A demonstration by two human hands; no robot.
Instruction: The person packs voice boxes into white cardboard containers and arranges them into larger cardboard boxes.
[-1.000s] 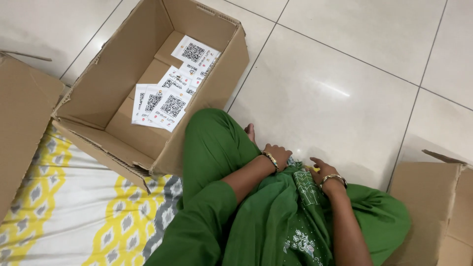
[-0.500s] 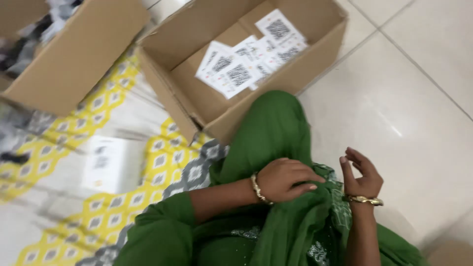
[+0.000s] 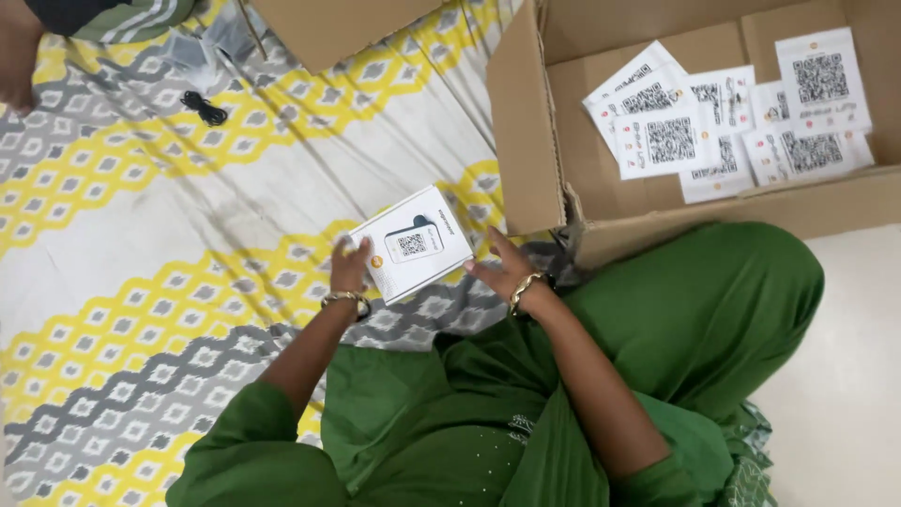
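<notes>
White flat cardboard box [image 3: 410, 244] with a printed code panel sits centre frame, gripped between our hands: left hand [image 3: 350, 269] on its lower-left edge, right hand [image 3: 502, 272] on its right edge, fingers closed on it. Below it, yellow-grey patterned mat [image 3: 188, 282]. Upper right, open brown carton [image 3: 601, 188] holding white code sheets [image 3: 723, 122]. Black coiled cable [image 3: 203, 108] upper left. Green clothing [image 3: 676, 319] lower right.
</notes>
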